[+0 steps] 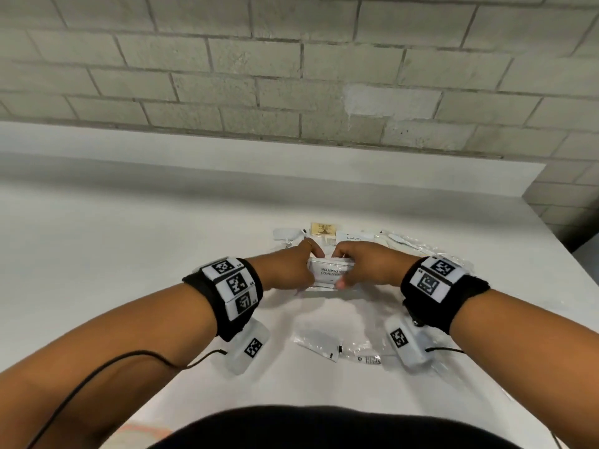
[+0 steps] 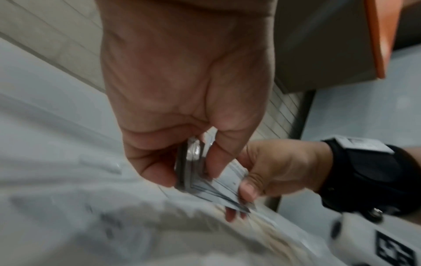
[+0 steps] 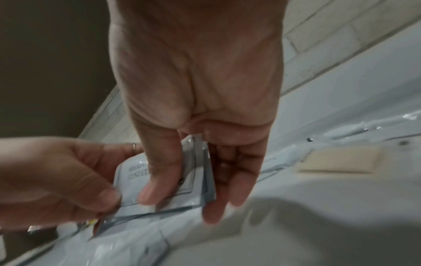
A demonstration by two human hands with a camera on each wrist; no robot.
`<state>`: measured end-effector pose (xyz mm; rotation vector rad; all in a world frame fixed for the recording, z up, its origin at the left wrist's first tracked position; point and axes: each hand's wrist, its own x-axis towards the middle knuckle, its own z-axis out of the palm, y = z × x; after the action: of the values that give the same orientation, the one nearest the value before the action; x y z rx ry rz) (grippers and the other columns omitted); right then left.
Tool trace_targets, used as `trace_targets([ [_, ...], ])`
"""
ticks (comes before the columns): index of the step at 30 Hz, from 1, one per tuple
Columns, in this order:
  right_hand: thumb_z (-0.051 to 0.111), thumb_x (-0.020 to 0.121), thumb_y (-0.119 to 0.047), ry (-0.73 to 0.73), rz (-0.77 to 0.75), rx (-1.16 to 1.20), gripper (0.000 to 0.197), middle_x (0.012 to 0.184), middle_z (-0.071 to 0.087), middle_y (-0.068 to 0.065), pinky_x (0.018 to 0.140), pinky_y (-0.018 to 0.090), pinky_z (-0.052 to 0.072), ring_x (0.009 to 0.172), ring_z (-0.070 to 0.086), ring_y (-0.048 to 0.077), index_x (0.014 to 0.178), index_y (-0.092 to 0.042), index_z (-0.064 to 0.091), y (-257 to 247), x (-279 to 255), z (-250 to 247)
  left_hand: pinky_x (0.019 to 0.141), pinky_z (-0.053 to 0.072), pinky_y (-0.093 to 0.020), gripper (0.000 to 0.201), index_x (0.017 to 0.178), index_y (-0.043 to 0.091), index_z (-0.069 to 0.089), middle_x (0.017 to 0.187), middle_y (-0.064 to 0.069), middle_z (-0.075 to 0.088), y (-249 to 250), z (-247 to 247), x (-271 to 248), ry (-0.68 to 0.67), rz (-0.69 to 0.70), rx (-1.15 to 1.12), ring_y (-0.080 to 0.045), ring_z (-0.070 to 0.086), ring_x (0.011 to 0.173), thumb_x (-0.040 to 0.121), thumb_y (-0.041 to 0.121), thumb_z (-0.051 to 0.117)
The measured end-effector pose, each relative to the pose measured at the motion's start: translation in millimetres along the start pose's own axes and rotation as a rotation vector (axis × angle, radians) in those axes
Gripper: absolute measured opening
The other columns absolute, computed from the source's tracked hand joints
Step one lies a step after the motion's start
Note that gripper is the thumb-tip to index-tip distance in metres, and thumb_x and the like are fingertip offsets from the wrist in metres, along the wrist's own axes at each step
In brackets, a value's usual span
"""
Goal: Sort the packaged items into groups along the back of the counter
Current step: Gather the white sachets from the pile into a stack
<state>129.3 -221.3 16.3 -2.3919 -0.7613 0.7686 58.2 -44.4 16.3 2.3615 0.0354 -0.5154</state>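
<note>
Both hands hold a small stack of white shampoo-conditioner sachets (image 1: 329, 274) upright over the middle of the white counter (image 1: 129, 241). My left hand (image 1: 303, 268) pinches the stack's left end between thumb and fingers (image 2: 157, 172). My right hand (image 1: 351, 270) grips the right end, thumb in front and fingers (image 3: 214, 207) behind the sachets (image 3: 193, 172). In the left wrist view the stack (image 2: 189, 162) shows edge-on. More packets lie just beyond the hands: a beige packet (image 1: 322, 229), a white toothpaste box (image 1: 355, 237) and clear-wrapped items (image 1: 405, 243).
Another clear-wrapped packet (image 1: 324, 346) lies on the counter near my body, between the wrists. A grey brick wall (image 1: 291, 76) runs along the back of the counter. The counter's right edge (image 1: 570, 241) drops off at the right.
</note>
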Motion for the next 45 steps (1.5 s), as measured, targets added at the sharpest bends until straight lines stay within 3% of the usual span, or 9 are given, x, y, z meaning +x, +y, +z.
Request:
trace_targets([
  [4, 0.074, 0.075, 0.002, -0.035, 0.038, 0.387, 0.032, 0.086, 0.060, 0.007, 0.051, 0.026, 0.050, 0.068, 0.059, 0.020, 0.090, -0.018, 0.055, -24, 42, -18, 0.074, 0.053, -0.032, 0.065, 0.138, 0.026, 0.034, 0.121, -0.007, 0.049, -13, -53, 12, 0.131, 0.079, -0.127, -0.021, 0.057, 0.092, 0.084, 0.002, 0.062],
  [9, 0.066, 0.081, 0.006, -0.153, 0.188, 0.656, 0.028, 0.080, 0.064, 0.006, 0.039, 0.020, 0.046, 0.055, 0.063, 0.015, 0.091, -0.017, 0.054, -47, 116, -34, 0.090, 0.032, -0.010, 0.096, 0.149, 0.029, 0.024, 0.132, 0.006, 0.028, -49, -104, 44, 0.121, 0.147, 0.234, -0.010, 0.044, 0.116, 0.073, 0.019, 0.081],
  [14, 0.064, 0.085, 0.001, -0.188, 0.222, 0.634, 0.019, 0.081, 0.061, 0.007, 0.039, 0.019, 0.048, 0.057, 0.058, 0.016, 0.091, -0.015, 0.055, -62, 183, -41, 0.095, 0.040, -0.027, 0.068, 0.138, 0.014, 0.046, 0.129, -0.010, 0.050, -74, -144, 92, 0.161, 0.108, 0.415, -0.026, 0.054, 0.116, 0.077, 0.019, 0.076],
  [20, 0.069, 0.082, -0.006, -0.092, 0.318, 0.475, 0.030, 0.092, 0.060, 0.013, 0.043, 0.022, 0.047, 0.063, 0.057, 0.022, 0.107, -0.016, 0.057, -58, 239, -55, 0.093, 0.041, -0.036, 0.064, 0.129, 0.024, 0.050, 0.123, -0.003, 0.056, -93, -167, 160, 0.096, 0.010, 0.530, -0.027, 0.048, 0.115, 0.073, 0.040, 0.076],
  [23, 0.068, 0.085, -0.023, -0.008, 0.221, 0.145, 0.038, 0.092, 0.059, 0.001, 0.064, 0.028, 0.050, 0.075, 0.056, 0.016, 0.121, -0.022, 0.056, -53, 254, -60, 0.096, 0.037, -0.039, 0.067, 0.131, 0.027, 0.048, 0.124, -0.001, 0.052, -99, -164, 183, 0.110, -0.020, 0.580, -0.026, 0.043, 0.118, 0.073, 0.049, 0.071],
  [28, 0.072, 0.072, -0.057, -0.004, 0.232, -0.191, 0.087, 0.140, 0.027, 0.010, 0.097, 0.037, 0.047, 0.117, 0.052, 0.030, 0.145, -0.035, 0.029, -40, 261, -65, 0.098, 0.038, -0.041, 0.071, 0.131, 0.033, 0.047, 0.122, -0.002, 0.043, -112, -167, 195, 0.118, -0.063, 0.526, -0.027, 0.039, 0.117, 0.069, 0.057, 0.071],
  [33, 0.082, 0.068, -0.029, 0.082, 0.190, -0.184, 0.093, 0.136, 0.030, 0.012, 0.090, 0.038, 0.052, 0.111, 0.056, 0.032, 0.145, -0.026, 0.031, -32, 260, -54, 0.101, 0.042, -0.034, 0.106, 0.149, 0.025, 0.022, 0.142, -0.004, 0.029, -118, -162, 190, 0.175, -0.088, 0.353, -0.026, 0.047, 0.125, 0.064, 0.043, 0.081],
  [37, 0.075, 0.076, -0.015, 0.163, 0.083, -0.138, 0.070, 0.130, 0.042, 0.014, 0.084, 0.032, 0.049, 0.108, 0.057, 0.032, 0.138, -0.019, 0.044, -34, 266, -49, 0.094, 0.041, -0.028, 0.095, 0.147, 0.024, 0.028, 0.136, -0.004, 0.039, -113, -160, 191, 0.170, -0.075, 0.283, -0.023, 0.051, 0.120, 0.069, 0.030, 0.080],
  [45, 0.079, 0.071, -0.020, 0.123, -0.045, -0.311, 0.078, 0.133, 0.049, 0.004, 0.095, 0.037, 0.046, 0.115, 0.055, 0.025, 0.138, -0.022, 0.041, -37, 264, -53, 0.094, 0.040, -0.033, 0.080, 0.143, 0.027, 0.035, 0.133, 0.000, 0.050, -108, -164, 195, 0.165, -0.061, 0.475, -0.022, 0.051, 0.121, 0.074, 0.036, 0.075],
])
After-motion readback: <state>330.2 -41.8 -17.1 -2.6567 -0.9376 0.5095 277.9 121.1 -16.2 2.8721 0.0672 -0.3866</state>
